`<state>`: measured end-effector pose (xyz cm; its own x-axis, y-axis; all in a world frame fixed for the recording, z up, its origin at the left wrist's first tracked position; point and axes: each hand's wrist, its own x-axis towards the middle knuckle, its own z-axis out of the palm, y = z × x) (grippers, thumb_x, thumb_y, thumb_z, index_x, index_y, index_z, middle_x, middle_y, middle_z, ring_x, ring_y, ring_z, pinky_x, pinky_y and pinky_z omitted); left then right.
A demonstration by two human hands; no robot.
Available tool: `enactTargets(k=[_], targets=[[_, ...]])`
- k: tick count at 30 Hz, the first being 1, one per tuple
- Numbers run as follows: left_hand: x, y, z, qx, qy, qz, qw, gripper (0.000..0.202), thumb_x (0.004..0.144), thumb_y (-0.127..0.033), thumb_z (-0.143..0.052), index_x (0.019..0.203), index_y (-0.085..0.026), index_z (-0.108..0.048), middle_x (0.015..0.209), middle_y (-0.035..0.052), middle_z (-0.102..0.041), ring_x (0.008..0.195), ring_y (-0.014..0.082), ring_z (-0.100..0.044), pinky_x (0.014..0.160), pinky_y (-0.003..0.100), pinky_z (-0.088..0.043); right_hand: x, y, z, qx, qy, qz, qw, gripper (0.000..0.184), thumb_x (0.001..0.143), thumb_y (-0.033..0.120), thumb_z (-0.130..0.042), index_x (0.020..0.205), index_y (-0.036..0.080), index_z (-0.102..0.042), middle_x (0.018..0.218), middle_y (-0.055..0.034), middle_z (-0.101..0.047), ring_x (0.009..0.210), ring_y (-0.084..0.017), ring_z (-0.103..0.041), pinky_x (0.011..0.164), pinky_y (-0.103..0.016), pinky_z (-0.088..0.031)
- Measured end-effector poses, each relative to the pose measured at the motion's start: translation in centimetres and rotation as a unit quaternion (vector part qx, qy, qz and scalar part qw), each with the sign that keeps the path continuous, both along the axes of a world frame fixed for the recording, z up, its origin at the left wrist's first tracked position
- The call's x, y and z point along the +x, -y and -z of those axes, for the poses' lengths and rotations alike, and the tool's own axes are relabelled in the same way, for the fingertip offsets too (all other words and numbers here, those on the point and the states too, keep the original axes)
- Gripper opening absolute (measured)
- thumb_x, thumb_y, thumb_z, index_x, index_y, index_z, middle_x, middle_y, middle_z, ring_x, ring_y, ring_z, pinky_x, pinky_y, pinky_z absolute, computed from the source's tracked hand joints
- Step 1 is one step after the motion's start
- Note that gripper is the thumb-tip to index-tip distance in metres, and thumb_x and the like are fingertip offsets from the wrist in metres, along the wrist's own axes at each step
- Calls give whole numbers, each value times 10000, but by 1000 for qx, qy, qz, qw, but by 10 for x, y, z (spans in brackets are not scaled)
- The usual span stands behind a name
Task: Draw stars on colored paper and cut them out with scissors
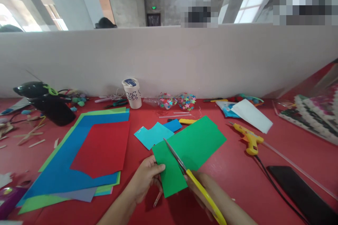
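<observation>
A sheet of green paper slants up to the right in front of me. My left hand pinches its left edge, thumb on top. My right hand is wrapped round scissors with yellow handles. Their blades point up and left and lie across the paper; whether they are fully closed I cannot tell. Just beyond, light blue paper pieces and a darker blue piece lie on the table. A thin stick-like thing shows below my left hand; whether I hold it is unclear.
Stacked coloured sheets with a red one on top lie left. A yellow glue gun and its cord lie right, near a black flat object. A paper cup and a black bottle stand by the white partition.
</observation>
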<state>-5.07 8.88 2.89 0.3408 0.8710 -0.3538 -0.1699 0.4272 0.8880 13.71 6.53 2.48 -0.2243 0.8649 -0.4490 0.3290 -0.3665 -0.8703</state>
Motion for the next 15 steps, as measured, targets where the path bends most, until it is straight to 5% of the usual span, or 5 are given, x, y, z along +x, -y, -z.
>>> enactTargets(k=[4,6,9,13,15], targets=[[-17,-19,1,39,-63,-68,995,360,688,-366,-664,975,-170,-571,636,-6,-631,467,138,-562,371,219,-399,4,-6,-7,-28,-22,64,997,422,742,628,-473,670,215,-429,323,117,-320,249,-53,-257,257,-157,-211],[-27,-35,2,64,-106,-120,985,287,637,-318,-716,837,-169,-573,528,-62,-555,353,75,-434,338,194,-317,7,-11,-6,-19,-33,86,996,434,708,645,-476,649,222,-403,314,125,-317,231,-52,-248,228,-150,-212],[-34,-58,4,81,-145,-161,973,165,732,-289,-641,801,-171,-549,542,-77,-521,376,51,-413,367,179,-315,11,-18,-1,-5,-37,88,995,439,693,645,-490,624,223,-389,310,127,-328,213,-50,-253,213,-149,-218],[-29,-76,7,75,-179,-126,973,227,858,-331,-511,990,-150,-553,864,14,-611,689,110,-584,612,273,-500,12,-21,-2,4,-28,95,995,429,698,622,-515,607,228,-371,302,132,-315,209,-43,-232,211,-151,-211],[-23,-75,7,75,-216,-81,970,266,856,-369,-508,967,-136,-575,872,34,-610,704,127,-583,625,306,-505,12,-21,-6,12,-23,101,995,429,681,609,-549,607,232,-359,309,136,-300,220,-45,-246,220,-153,-223]])
